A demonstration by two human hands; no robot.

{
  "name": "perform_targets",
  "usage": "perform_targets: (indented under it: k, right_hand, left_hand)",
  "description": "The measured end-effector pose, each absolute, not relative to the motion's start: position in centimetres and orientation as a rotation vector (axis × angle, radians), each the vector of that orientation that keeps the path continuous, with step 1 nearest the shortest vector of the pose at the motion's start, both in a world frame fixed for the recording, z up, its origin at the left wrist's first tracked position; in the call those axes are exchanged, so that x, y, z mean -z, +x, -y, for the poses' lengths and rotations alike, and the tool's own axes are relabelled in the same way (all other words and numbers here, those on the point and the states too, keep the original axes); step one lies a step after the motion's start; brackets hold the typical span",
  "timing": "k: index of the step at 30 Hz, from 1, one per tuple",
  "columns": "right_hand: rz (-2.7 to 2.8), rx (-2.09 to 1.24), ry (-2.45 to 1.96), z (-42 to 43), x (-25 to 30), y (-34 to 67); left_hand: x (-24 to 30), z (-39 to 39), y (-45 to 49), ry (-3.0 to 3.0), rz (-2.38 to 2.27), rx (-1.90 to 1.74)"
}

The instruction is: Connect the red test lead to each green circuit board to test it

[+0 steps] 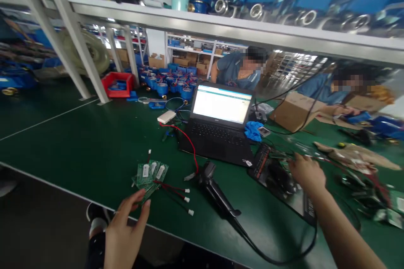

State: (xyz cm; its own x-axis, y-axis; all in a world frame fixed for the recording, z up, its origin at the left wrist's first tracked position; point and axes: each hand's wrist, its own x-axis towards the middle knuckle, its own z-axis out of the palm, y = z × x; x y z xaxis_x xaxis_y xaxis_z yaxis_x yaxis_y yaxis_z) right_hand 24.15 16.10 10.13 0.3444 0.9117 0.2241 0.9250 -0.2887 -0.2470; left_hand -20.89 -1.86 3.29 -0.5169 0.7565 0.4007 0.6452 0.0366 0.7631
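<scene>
My left hand is at the table's front edge, thumb and fingers apart and holding nothing. Just beyond its fingertips lies a small overlapping pile of green circuit boards with white labels. Red and black leads with white connectors stick out to the right of them. My right hand reaches over the right side, beside the black computer mouse on a dark mouse pad. Its fingers point down among small parts and wires; the fingertips are hidden. A black barcode scanner lies between my hands.
A laptop stands open behind the scanner, its screen lit. Beyond it are blue meter bodies, a red bin and a cardboard box. Two people work across the table. A shelf beam crosses overhead. The scanner's cable loops along the front.
</scene>
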Motion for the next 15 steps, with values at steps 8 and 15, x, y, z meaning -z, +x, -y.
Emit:
perform_targets:
  k: [8, 15]
  right_hand:
    - [2.38, -0.003, -1.248, -11.2, -9.7, 8.5]
    - [2.598, -0.013, -1.641, -12.5, -12.6, -0.6]
  left_hand:
    - [-4.8, -0.9, -21.9, 1.806, -2.775, -1.027]
    - [-5.0, -3.2, -22.7, 1.689, -2.749, -0.868]
